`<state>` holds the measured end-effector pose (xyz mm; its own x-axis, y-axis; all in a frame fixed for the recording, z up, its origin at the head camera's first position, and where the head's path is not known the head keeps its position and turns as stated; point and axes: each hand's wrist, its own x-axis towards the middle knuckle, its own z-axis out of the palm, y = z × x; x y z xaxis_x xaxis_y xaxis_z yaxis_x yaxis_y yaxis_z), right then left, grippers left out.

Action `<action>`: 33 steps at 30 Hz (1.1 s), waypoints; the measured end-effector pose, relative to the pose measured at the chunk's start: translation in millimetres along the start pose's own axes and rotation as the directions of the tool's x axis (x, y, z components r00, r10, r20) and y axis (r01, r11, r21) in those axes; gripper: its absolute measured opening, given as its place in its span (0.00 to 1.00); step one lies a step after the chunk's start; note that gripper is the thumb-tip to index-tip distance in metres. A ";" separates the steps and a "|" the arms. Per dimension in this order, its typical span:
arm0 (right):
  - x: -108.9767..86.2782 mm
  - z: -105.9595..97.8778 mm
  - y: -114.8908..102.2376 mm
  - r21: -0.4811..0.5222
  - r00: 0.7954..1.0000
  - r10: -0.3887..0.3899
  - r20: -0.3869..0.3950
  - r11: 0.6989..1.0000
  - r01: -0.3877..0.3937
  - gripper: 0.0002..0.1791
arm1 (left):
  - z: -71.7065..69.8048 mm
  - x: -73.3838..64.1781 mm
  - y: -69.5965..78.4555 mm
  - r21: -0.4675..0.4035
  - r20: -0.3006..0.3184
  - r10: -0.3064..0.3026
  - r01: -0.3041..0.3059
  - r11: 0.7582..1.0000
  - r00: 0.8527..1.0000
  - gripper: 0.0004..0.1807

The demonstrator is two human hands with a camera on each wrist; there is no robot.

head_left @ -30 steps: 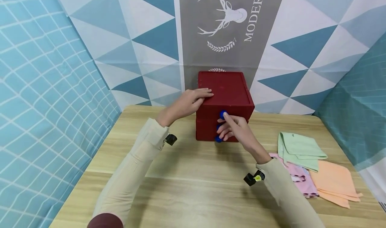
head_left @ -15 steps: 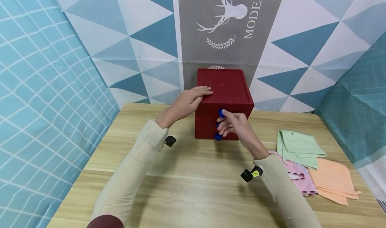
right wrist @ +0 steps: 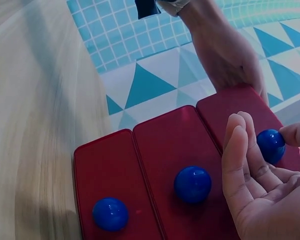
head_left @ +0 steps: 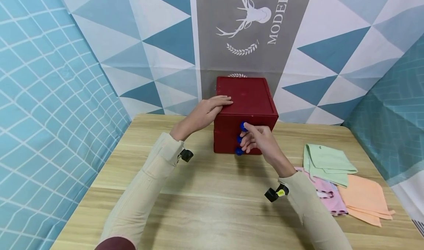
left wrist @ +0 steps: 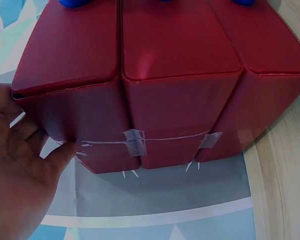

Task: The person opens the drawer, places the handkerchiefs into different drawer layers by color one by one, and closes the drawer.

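Note:
A red box of three stacked drawers [head_left: 243, 95] stands against the back wall, a blue knob on each drawer. My left hand [head_left: 207, 112] rests on its top left edge, fingers lying straight on the top; in the left wrist view its thumb [left wrist: 62, 155] lies against the side wall. With thumb and forefinger, my right hand [head_left: 261, 141] pinches the top blue knob [right wrist: 271, 145]. Its other fingers hang loosely in front of the lower drawers, beside the middle knob [right wrist: 192, 184]. Below that is the bottom knob [right wrist: 110, 214]. The drawers look closed.
Folded cloths lie at the table's right: a green cloth [head_left: 328, 158], an orange cloth [head_left: 364, 196] and a pink cloth [head_left: 331, 200]. Clear tape [left wrist: 135, 142] crosses the box's side. A patterned sheet [head_left: 155, 59] hangs close behind the wooden table [head_left: 212, 213].
The hands keep their places on the box and the top knob. My right hand's lower fingers have shifted slightly right, showing more of the middle knob. The head view has tilted a little.

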<state>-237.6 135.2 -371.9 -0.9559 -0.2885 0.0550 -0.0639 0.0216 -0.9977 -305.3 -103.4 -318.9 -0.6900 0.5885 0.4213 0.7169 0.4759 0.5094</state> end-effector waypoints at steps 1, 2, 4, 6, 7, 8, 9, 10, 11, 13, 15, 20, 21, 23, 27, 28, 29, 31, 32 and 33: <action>-1.1 0.1 0.4 0.001 1.000 0.001 0.000 1.000 -0.001 0.37 | 0.2 0.0 -0.7 -0.007 0.001 0.002 -0.002 1.000 1.000 0.21; -2.3 0.2 0.6 0.000 1.000 0.000 0.002 1.000 0.000 0.37 | 0.4 -0.1 -1.2 -0.009 0.001 0.004 -0.004 1.000 1.000 0.21; -4.7 0.4 0.6 0.001 1.000 -0.005 0.010 1.000 0.005 0.37 | 0.3 -0.3 -1.6 -0.013 0.000 0.005 -0.005 1.000 1.000 0.21; -7.3 0.7 0.5 0.004 1.000 -0.004 0.017 1.000 0.004 0.37 | 0.0 -0.4 -1.3 -0.015 -0.001 0.003 -0.003 1.000 1.000 0.21; -8.5 0.8 0.4 0.004 1.000 -0.002 0.020 1.000 0.002 0.37 | -0.1 -0.6 -1.0 -0.017 -0.001 0.002 -0.002 1.000 1.000 0.21; -9.7 0.8 0.3 0.005 1.000 0.000 0.023 1.000 -0.001 0.37 | -0.1 -0.7 -0.6 -0.018 0.001 0.000 0.000 1.000 1.000 0.21; -10.8 0.8 0.3 0.005 1.000 0.002 0.025 1.000 -0.002 0.37 | -0.1 -0.6 -0.3 -0.020 0.002 -0.001 0.001 1.000 1.000 0.21; -11.8 0.8 0.2 0.005 1.000 0.003 0.025 1.000 -0.003 0.37 | 0.1 -0.7 0.0 -0.022 0.001 -0.001 0.001 1.000 1.000 0.21; -12.6 0.8 0.1 0.004 1.000 0.004 0.027 1.000 -0.004 0.36 | 0.3 -0.7 0.2 -0.025 -0.001 0.001 -0.001 1.000 1.000 0.21; -14.0 0.5 0.1 0.002 1.000 0.001 0.031 1.000 -0.001 0.36 | 1.2 -0.5 -0.1 -0.029 -0.007 0.006 -0.006 1.000 1.000 0.21; -15.2 0.1 0.2 0.003 0.999 -0.003 0.035 1.000 0.003 0.35 | 2.1 -0.7 -0.4 -0.034 -0.016 0.009 -0.009 0.999 1.000 0.21; -18.7 0.4 1.7 0.006 0.999 0.002 0.048 1.000 -0.002 0.35 | 5.3 -2.8 -2.1 -0.027 -0.034 0.013 -0.014 1.000 0.999 0.20; -19.4 0.8 2.3 0.006 0.999 0.003 0.050 1.000 -0.003 0.35 | 5.9 -3.4 -2.6 -0.022 -0.038 0.014 -0.015 1.000 0.999 0.20; -20.7 1.3 3.5 0.005 0.999 0.002 0.052 1.000 -0.002 0.36 | 7.0 -4.3 -3.2 -0.016 -0.047 0.016 -0.017 1.000 0.999 0.21; -23.6 2.9 3.3 0.009 0.999 -0.004 0.052 1.000 0.004 0.36 | 8.1 -4.7 -3.8 -0.016 -0.064 0.019 -0.021 1.000 0.998 0.21; -24.2 3.1 3.0 0.010 0.999 -0.009 0.052 1.000 0.008 0.36 | 8.4 -4.3 -4.0 -0.016 -0.069 0.021 -0.022 1.000 0.997 0.21; -25.1 3.5 2.5 0.010 0.999 -0.013 0.050 1.000 0.012 0.36 | 8.8 -3.9 -4.6 -0.016 -0.073 0.022 -0.023 1.000 0.997 0.21; -26.6 3.6 2.2 0.006 0.999 -0.019 0.046 1.000 0.018 0.35 | 9.5 -3.1 -5.2 -0.018 -0.078 0.021 -0.023 1.000 0.997 0.21; -27.3 3.5 2.3 0.002 0.999 -0.021 0.043 1.000 0.021 0.35 | 9.9 -2.8 -5.2 -0.019 -0.080 0.021 -0.023 1.000 0.997 0.21; -28.1 3.3 2.4 -0.003 0.999 -0.024 0.041 1.000 0.024 0.34 | 10.4 -2.6 -5.1 -0.021 -0.081 0.021 -0.023 1.000 0.996 0.21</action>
<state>-209.9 140.1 -376.0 -0.9414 -0.3283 0.0774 -0.0879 0.0171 -0.9960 -306.1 -100.5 -330.4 -0.6806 0.5435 0.4914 0.7303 0.4486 0.5152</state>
